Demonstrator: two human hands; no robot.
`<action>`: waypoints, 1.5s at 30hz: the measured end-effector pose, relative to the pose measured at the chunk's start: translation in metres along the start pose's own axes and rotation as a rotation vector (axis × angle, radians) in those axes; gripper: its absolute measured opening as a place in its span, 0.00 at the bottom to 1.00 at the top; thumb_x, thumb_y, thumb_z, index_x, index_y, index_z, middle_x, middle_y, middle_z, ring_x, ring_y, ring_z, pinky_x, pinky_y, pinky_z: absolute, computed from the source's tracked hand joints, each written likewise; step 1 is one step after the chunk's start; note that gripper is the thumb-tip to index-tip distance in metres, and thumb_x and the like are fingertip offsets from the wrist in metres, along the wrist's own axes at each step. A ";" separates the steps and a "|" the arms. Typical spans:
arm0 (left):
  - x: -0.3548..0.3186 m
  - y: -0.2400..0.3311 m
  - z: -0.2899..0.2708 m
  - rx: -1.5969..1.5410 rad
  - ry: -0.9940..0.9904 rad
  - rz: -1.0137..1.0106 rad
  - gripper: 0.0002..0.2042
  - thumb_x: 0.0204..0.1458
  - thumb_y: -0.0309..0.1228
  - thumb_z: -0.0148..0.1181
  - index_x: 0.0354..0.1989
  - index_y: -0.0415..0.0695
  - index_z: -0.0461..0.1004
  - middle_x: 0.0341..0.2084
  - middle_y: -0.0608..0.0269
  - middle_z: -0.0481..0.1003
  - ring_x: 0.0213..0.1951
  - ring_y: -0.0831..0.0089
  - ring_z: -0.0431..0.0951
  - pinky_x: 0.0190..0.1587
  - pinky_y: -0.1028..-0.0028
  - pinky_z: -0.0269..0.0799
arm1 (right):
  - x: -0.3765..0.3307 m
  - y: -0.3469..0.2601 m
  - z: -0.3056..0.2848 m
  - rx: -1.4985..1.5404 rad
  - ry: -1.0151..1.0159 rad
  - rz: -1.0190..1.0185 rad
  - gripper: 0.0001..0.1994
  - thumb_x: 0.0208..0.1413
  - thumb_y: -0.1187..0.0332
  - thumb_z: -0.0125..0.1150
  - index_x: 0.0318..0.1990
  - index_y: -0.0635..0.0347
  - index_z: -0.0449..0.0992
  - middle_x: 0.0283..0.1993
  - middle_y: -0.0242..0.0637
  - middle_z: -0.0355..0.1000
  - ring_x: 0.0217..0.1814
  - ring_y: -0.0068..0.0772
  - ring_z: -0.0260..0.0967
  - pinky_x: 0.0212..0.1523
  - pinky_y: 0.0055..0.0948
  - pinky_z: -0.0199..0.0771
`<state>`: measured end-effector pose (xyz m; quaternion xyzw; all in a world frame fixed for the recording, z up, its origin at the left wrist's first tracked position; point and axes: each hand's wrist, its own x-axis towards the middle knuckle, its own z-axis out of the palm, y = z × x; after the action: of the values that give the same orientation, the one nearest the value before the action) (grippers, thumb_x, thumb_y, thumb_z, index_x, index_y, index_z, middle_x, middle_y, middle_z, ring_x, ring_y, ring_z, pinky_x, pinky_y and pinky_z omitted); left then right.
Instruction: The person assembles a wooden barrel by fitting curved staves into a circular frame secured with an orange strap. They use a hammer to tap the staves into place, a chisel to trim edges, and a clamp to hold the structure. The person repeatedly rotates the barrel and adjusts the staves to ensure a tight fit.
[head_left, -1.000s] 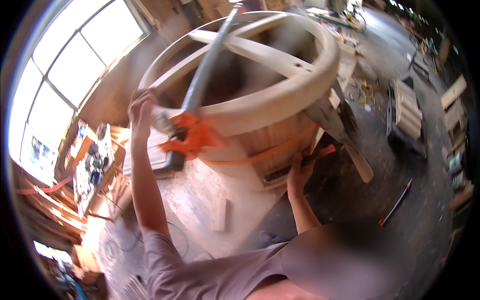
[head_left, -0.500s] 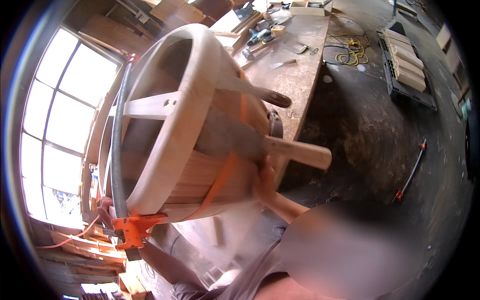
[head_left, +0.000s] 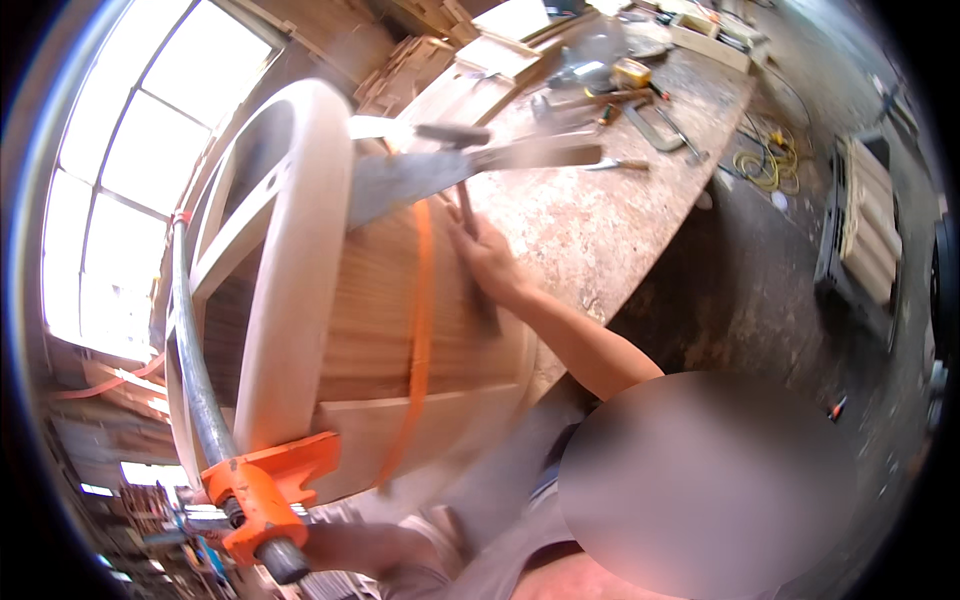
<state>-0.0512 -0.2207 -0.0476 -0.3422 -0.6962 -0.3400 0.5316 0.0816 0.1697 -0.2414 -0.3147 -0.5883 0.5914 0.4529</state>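
Note:
A large barrel-like wooden frame [head_left: 300, 250], with a rounded pale rim, crossbars and slatted sides, lies tilted in front of me. An orange strap [head_left: 421, 300] runs round its body. Along its left side lies a grey pipe clamp [head_left: 197, 370], whose orange jaw [head_left: 258, 505] sits by the lower rim. My right hand [head_left: 492, 262] grips the far end of the frame, by a thin dark strip. Leg-like wooden pieces [head_left: 545, 155] stick out above that hand. The left forearm [head_left: 350, 547] reaches behind the orange jaw, which mostly hides my left hand and its grip.
Beyond the frame, the worn workbench [head_left: 620, 235] holds a C-shaped clamp [head_left: 652, 130], a knife-like tool [head_left: 625, 165] and a wooden tray [head_left: 710, 42]. On the floor are a yellow cable [head_left: 768, 165] and a dark crate with pale boards [head_left: 868, 220]. A bright window stands left.
The frame has turned, its projecting pieces swinging upward and its clamp jaw coming nearer. My right hand has moved up and slightly left with it. The view has shifted too.

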 end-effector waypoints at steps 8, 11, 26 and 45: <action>-0.004 0.214 0.061 0.010 0.170 -0.453 0.37 0.65 0.64 0.43 0.29 0.37 0.78 0.26 0.61 0.75 0.32 0.69 0.75 0.41 0.64 0.74 | 0.115 -0.001 -0.059 0.324 -0.305 0.165 0.23 0.73 0.57 0.54 0.64 0.68 0.74 0.47 0.33 0.77 0.48 0.20 0.71 0.51 0.25 0.71; 0.023 0.262 0.078 0.070 0.238 -0.523 0.40 0.64 0.67 0.42 0.28 0.36 0.80 0.25 0.61 0.75 0.31 0.68 0.75 0.40 0.64 0.74 | 0.173 0.022 -0.067 0.437 -0.423 0.152 0.19 0.72 0.56 0.55 0.53 0.67 0.77 0.44 0.33 0.77 0.46 0.23 0.71 0.50 0.26 0.71; 0.044 0.457 0.130 0.191 -0.285 0.226 0.42 0.50 0.68 0.64 0.57 0.38 0.77 0.58 0.46 0.73 0.59 0.52 0.74 0.63 0.56 0.68 | 0.264 0.187 -0.355 -1.170 -0.444 -0.122 0.19 0.59 0.52 0.67 0.41 0.61 0.78 0.40 0.55 0.81 0.47 0.60 0.80 0.48 0.54 0.78; 0.047 0.407 0.081 0.301 -0.551 0.093 0.45 0.23 0.37 0.88 0.58 0.40 0.77 0.48 0.57 0.81 0.50 0.61 0.82 0.56 0.65 0.74 | 0.235 0.277 -0.351 -1.424 -0.625 -0.667 0.10 0.61 0.73 0.58 0.50 0.61 0.73 0.48 0.47 0.74 0.49 0.50 0.76 0.48 0.43 0.81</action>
<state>0.2393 0.0697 0.0259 -0.3704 -0.8401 -0.1029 0.3826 0.2613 0.5552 -0.5140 -0.1570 -0.9807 -0.0251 0.1139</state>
